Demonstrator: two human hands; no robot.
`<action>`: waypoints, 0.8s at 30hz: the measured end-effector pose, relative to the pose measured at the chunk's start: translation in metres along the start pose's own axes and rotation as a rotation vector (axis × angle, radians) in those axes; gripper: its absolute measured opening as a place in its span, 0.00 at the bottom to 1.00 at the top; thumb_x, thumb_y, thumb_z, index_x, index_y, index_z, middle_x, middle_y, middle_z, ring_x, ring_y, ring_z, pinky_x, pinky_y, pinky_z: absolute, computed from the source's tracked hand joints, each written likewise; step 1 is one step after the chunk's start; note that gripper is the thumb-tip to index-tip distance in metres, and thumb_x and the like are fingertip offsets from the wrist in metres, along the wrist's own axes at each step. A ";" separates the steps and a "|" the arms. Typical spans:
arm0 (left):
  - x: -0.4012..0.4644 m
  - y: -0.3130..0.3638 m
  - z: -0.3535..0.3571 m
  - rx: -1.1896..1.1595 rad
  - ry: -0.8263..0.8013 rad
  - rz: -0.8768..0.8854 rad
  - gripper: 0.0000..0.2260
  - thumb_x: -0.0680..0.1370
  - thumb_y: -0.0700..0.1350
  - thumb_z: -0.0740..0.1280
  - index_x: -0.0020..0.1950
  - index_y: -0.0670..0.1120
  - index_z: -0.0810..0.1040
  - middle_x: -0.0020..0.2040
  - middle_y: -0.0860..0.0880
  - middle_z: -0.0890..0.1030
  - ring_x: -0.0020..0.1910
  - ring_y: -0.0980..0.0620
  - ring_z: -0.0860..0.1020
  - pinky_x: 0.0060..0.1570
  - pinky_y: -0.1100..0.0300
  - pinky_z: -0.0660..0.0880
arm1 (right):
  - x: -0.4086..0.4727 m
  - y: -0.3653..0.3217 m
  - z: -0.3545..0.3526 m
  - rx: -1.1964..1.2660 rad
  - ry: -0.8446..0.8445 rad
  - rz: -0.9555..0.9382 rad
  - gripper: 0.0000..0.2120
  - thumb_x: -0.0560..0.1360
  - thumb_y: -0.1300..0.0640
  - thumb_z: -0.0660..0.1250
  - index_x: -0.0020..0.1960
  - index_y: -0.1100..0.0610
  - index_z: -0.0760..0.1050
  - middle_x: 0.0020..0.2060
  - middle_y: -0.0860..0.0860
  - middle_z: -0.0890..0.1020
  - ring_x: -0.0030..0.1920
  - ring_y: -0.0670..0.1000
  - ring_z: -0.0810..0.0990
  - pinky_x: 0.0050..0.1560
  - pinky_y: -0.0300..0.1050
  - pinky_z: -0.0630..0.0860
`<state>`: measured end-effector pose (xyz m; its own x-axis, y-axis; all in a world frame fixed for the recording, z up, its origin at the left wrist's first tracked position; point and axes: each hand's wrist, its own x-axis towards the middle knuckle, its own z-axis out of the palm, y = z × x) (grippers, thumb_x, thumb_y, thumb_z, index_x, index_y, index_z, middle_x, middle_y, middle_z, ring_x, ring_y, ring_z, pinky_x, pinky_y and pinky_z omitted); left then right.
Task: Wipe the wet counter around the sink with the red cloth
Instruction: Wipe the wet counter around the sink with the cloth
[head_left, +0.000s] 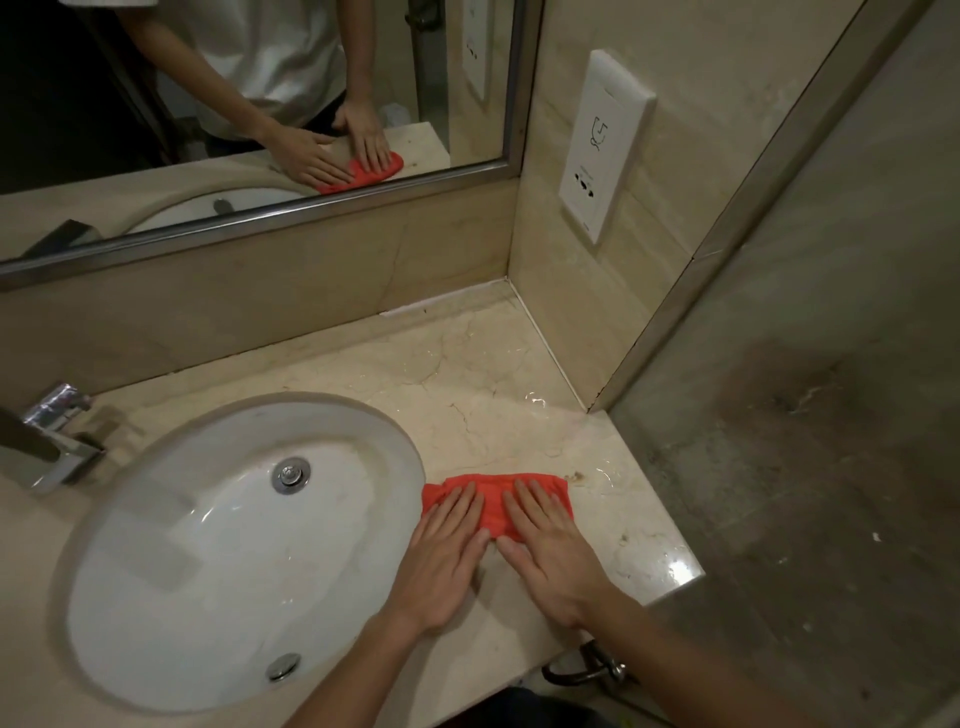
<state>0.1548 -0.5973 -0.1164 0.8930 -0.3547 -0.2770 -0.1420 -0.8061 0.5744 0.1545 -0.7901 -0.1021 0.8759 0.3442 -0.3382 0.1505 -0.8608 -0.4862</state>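
Both my hands press flat on the red cloth (496, 499), which lies bunched on the marble counter (524, 415) just right of the white oval sink (171, 587). My left hand (441, 561) covers the cloth's left part, near the basin rim; my right hand (553, 556) covers its right part, the two hands side by side and almost touching. On both, the fingers (460, 506) are straight and slightly spread, holding nothing, only bearing down on the fabric. Wet patches glisten on the counter beyond the cloth, toward the corner and the right edge. A chrome tap (57, 441) stands at the sink's left. The mirror (249, 93) above repeats hands and cloth, and a white socket plate (605, 145) sits on the side wall.
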 end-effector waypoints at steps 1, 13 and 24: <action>0.008 -0.002 -0.003 0.028 0.003 -0.007 0.40 0.72 0.70 0.24 0.80 0.54 0.43 0.79 0.59 0.42 0.77 0.63 0.37 0.77 0.56 0.41 | 0.008 0.000 -0.003 -0.005 0.004 0.000 0.44 0.73 0.26 0.28 0.81 0.49 0.42 0.80 0.47 0.42 0.79 0.45 0.35 0.80 0.51 0.40; 0.058 0.000 -0.029 0.072 0.103 -0.123 0.36 0.73 0.66 0.26 0.79 0.52 0.36 0.77 0.57 0.33 0.74 0.60 0.28 0.75 0.58 0.32 | 0.091 0.007 -0.035 -0.092 -0.011 -0.092 0.41 0.75 0.28 0.28 0.81 0.49 0.39 0.80 0.47 0.40 0.78 0.45 0.33 0.80 0.52 0.39; 0.087 -0.028 -0.052 0.098 0.125 -0.195 0.34 0.73 0.64 0.28 0.78 0.53 0.37 0.77 0.56 0.35 0.76 0.59 0.31 0.75 0.58 0.32 | 0.140 -0.005 -0.042 -0.077 -0.033 -0.163 0.42 0.74 0.28 0.25 0.81 0.48 0.42 0.80 0.45 0.41 0.79 0.45 0.34 0.79 0.53 0.38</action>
<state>0.2586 -0.5809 -0.1167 0.9526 -0.1314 -0.2742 0.0028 -0.8980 0.4400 0.2956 -0.7535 -0.1127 0.8217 0.4927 -0.2864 0.3252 -0.8181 -0.4743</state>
